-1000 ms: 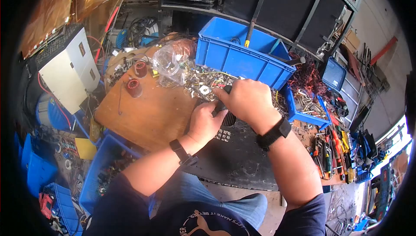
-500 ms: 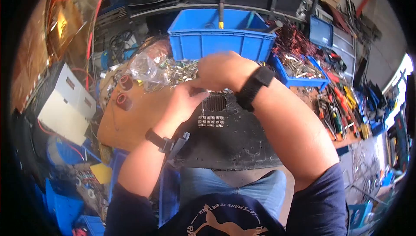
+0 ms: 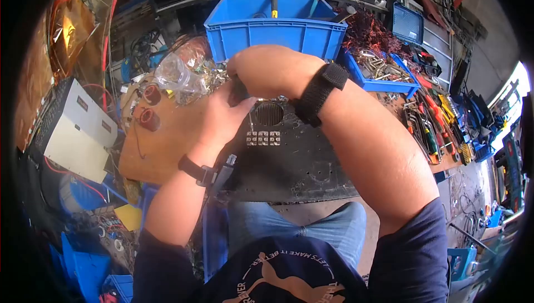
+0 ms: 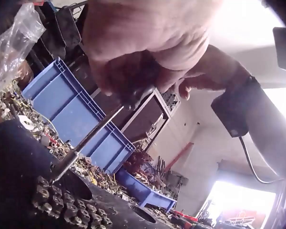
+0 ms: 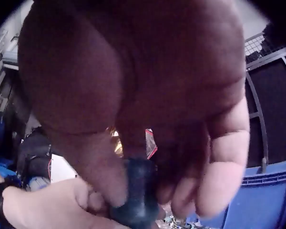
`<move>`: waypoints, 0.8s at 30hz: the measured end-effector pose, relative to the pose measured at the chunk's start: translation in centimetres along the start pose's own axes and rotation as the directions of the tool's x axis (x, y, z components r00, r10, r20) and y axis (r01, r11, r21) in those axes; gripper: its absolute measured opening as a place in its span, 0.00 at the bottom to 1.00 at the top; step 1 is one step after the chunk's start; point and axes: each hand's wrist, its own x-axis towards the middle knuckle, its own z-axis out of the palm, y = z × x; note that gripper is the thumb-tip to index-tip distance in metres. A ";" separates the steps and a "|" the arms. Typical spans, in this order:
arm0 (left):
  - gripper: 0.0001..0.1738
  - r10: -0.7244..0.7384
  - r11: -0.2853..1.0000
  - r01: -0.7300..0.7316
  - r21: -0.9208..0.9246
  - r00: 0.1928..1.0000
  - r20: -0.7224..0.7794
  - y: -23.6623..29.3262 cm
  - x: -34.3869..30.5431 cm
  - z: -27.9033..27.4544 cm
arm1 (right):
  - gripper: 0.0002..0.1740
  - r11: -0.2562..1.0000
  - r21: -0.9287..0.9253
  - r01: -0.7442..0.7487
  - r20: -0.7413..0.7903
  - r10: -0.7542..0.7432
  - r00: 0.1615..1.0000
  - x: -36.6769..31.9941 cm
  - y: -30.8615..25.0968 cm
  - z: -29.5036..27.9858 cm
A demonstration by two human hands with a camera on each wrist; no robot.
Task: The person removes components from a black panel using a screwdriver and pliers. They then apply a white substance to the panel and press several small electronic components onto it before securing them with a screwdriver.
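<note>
A screwdriver stands steeply tilted, its metal shaft (image 4: 93,136) ending at a corner of a metal block of screw terminals (image 4: 69,207). The block (image 3: 263,138) lies on a black panel, near a round slotted opening. My right hand (image 3: 275,69) reaches over from above and grips the dark teal handle (image 5: 137,191) between thumb and fingers. My left hand (image 3: 219,116) holds the tool lower down, its thumb pointing right above the block. Most of the handle is hidden by the hands in the head view.
Behind the hands stands a large blue crate (image 3: 272,36), with loose metal scrap in front of it. A wooden board (image 3: 167,147) with two red coils (image 3: 149,118) lies left. To the right are a blue tray (image 3: 389,87) of metal pieces and several hand tools (image 3: 431,130).
The head view has swung round, bringing the terminal block into full view. Both hands have come from over the block to its far left corner, with the screwdriver still held between them.
</note>
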 end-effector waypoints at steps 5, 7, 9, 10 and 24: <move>0.24 0.028 0.981 -0.010 0.196 0.996 -0.089 -0.4 -0.3 0.4 | 0.15 0.992 -0.027 -0.123 0.025 0.124 0.992 -1.6 -2.1 -1.5; 0.23 0.051 0.989 -0.029 0.148 0.988 -0.145 -1.3 -0.2 0.7 | 0.16 0.990 -0.069 -0.121 -0.012 0.120 0.993 -1.6 -2.1 -1.3; 0.24 0.074 0.993 -0.061 0.101 0.989 -0.131 -1.9 -0.2 0.5 | 0.16 0.992 -0.081 -0.097 -0.007 0.097 0.995 -1.6 -1.9 -0.9; 0.24 0.084 0.994 -0.074 0.078 0.989 -0.125 -2.0 -0.3 0.3 | 0.17 0.996 -0.066 -0.062 -0.006 0.062 0.998 -1.6 -1.5 -0.7; 0.22 0.036 0.989 -0.029 0.144 0.998 -0.052 -1.5 -0.6 0.0 | 0.17 0.990 -0.040 0.132 -0.198 -0.138 0.971 -1.8 -0.4 0.9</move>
